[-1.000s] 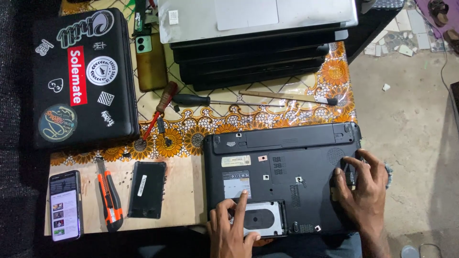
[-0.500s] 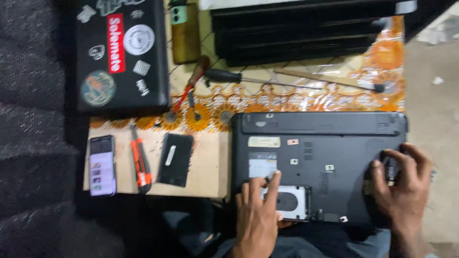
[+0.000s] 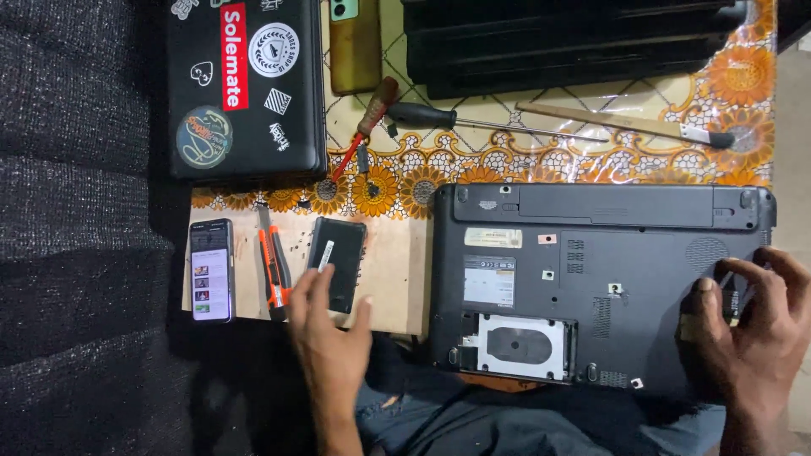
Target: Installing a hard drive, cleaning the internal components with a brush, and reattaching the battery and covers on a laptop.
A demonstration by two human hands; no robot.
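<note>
A black laptop (image 3: 625, 245) lies upside down in front of me, its drive bay (image 3: 519, 346) uncovered near the front edge. My right hand (image 3: 756, 325) rests on the laptop's right front corner, its fingers curled around a small dark part. My left hand (image 3: 329, 325) is off the laptop and hovers with spread fingers over the near end of a black rectangular cover panel (image 3: 338, 262) lying on a pale board (image 3: 393, 270). An orange utility knife (image 3: 274, 272) lies just left of that hand.
A lit phone (image 3: 211, 270) lies left of the knife. A black stickered laptop (image 3: 245, 84) sits at the back left, stacked dark laptops (image 3: 566, 42) at the back. A red-handled tool (image 3: 363, 127), a long screwdriver (image 3: 473, 120) and a thin blade (image 3: 625, 125) lie on the flowered cloth.
My left hand has left the drive bay and moved left to the black panel on the board. The view has shifted left and down. My right hand stays at the laptop's corner.
</note>
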